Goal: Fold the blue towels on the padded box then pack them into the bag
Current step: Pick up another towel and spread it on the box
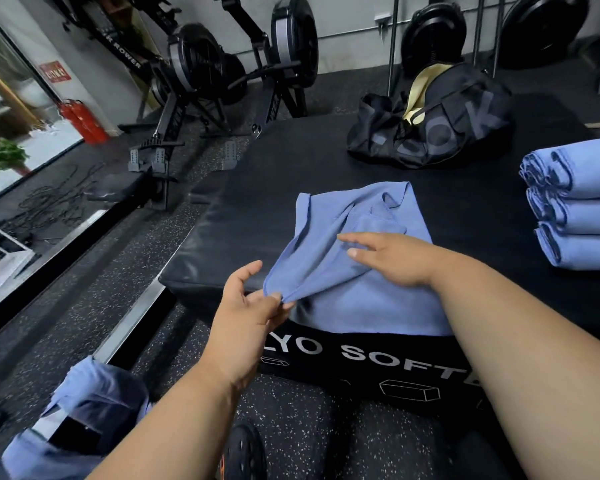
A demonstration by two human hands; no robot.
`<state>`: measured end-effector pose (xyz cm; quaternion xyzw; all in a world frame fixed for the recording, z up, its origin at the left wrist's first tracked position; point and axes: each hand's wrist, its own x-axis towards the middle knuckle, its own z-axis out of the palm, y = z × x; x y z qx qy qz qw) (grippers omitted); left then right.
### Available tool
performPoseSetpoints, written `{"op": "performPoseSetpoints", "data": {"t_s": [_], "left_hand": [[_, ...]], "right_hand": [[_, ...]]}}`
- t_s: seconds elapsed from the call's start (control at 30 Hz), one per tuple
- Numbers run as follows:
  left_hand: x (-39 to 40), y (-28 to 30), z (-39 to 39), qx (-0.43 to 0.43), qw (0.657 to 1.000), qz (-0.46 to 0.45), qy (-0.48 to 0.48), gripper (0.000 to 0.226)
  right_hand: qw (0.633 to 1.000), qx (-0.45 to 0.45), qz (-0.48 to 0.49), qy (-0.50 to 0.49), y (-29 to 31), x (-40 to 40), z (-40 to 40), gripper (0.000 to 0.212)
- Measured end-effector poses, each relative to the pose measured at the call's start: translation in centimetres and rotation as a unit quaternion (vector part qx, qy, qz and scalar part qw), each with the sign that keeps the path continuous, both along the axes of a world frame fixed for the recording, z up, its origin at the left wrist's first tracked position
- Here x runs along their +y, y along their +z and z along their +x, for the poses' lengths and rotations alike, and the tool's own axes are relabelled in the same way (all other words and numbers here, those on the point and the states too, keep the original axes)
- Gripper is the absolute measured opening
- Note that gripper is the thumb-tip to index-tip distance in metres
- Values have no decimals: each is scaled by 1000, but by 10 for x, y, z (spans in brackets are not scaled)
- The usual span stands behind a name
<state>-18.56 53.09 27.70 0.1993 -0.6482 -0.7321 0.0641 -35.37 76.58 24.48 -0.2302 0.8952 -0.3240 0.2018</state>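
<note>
Two hands, left fingers (278, 303) pinching towel (354, 271) corner

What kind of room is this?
Most likely a gym. Rowing machines stand by the wall, the floor is speckled rubber, and the towel lies on a big padded box for jumping.

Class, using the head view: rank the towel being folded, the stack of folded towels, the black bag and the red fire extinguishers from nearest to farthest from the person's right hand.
1. Towel being folded: under the right hand.
2. Stack of folded towels: to its right, on the padded box.
3. Black bag: beyond, at the far side of the box.
4. Red fire extinguishers: far left, on the floor by the window.
</note>
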Motion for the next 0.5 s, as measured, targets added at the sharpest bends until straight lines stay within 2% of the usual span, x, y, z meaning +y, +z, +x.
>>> {"op": "performPoseSetpoints", "data": {"t_s": [0.07, 0.33, 0.4, 0.5], "left_hand": [[-3, -3, 5, -3, 1000, -14, 4, 46], [-14, -15, 5, -41, 998, -40, 28, 25], [-16, -16, 3, -48, 997, -42, 35, 23], [-19, -19, 1, -53, 997, -41, 41, 25]], "right_hand": [[1000, 6, 15, 14, 1, -3, 2, 45], [992, 76, 89, 45, 1, -13, 0, 41], [991, 91, 94, 25, -2, -16, -3, 35], [988, 115, 103, 2, -6, -19, -8, 15]]}}
